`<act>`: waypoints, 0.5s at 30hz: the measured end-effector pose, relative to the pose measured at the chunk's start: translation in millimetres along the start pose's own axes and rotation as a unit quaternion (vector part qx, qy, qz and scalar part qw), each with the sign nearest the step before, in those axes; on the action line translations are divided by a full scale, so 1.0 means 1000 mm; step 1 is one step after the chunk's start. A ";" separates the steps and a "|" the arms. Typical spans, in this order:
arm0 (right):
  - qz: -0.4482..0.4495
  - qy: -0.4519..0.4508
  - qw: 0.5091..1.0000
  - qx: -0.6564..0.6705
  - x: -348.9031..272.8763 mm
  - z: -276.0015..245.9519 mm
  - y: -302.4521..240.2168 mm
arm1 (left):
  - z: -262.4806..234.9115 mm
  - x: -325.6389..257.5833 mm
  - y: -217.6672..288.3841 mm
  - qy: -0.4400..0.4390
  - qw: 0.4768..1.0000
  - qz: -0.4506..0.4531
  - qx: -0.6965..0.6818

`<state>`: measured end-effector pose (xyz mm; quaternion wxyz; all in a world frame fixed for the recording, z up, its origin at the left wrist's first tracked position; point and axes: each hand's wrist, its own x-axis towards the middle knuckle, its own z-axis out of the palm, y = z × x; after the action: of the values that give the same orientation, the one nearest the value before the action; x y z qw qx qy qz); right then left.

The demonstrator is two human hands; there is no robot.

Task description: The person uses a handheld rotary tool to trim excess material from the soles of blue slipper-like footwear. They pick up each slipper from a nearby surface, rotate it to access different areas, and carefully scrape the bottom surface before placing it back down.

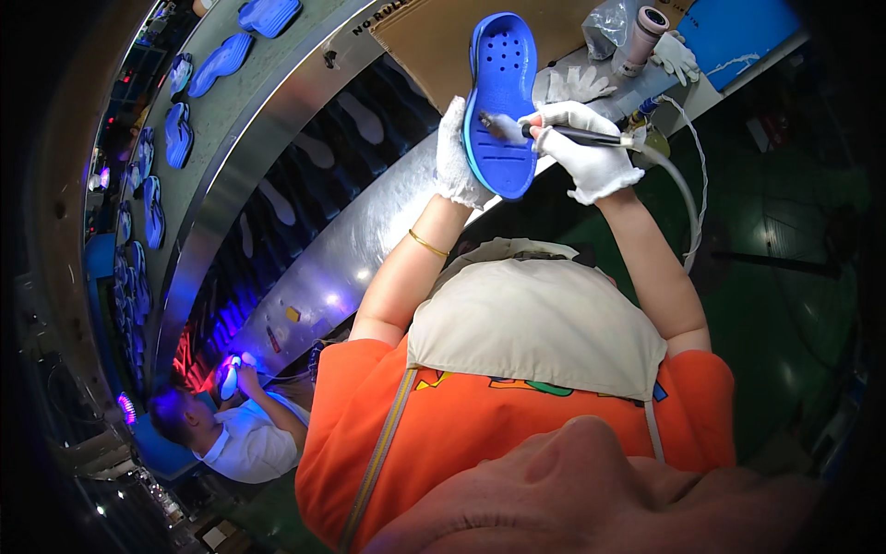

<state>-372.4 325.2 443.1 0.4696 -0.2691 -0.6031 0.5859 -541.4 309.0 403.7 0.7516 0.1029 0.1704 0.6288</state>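
Note:
A blue shoe sole (501, 88) with small holes at its toe end stands almost upright in front of me. My left hand (455, 162), in a white glove, is closed round its left edge. My right hand (591, 152), also white-gloved with some bare fingertips, grips a brush (574, 136) by its black handle. The brush's greyish tip lies over the middle of the sole's face; the tip is blurred. From the back end of the handle, a pale hose (678, 175) runs down to the right.
Blue soles (221, 66) lie along a curved grey conveyor (242, 88) at left. Beside it are a metal ledge (346, 245) and dark slots holding pale insoles (360, 118). Cardboard (425, 46), spare gloves (577, 85) and a pink bottle (644, 39) sit beyond my hands. Another person (245, 434) works at lower left.

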 end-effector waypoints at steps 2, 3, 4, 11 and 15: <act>-0.001 -0.018 1.000 -0.001 -0.002 0.009 0.000 | -0.010 0.007 -0.001 -0.028 0.999 -0.008 -0.025; -0.088 -0.051 0.993 -0.059 -0.002 0.012 0.001 | 0.016 -0.006 -0.003 -0.054 0.998 0.017 -0.021; -0.173 -0.084 0.974 -0.116 -0.003 0.015 0.003 | 0.011 -0.004 -0.004 -0.026 0.999 0.040 0.009; -0.060 0.048 0.997 0.012 0.022 -0.008 -0.012 | 0.012 -0.013 -0.003 -0.126 0.982 -0.060 -0.124; -0.086 0.043 0.994 -0.054 0.029 -0.001 -0.006 | 0.015 -0.011 -0.011 -0.076 0.996 -0.041 -0.027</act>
<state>-382.4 350.0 456.3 0.5288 -0.2656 -0.6340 0.4979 -527.9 297.5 414.5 0.7902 0.1231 0.0996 0.5920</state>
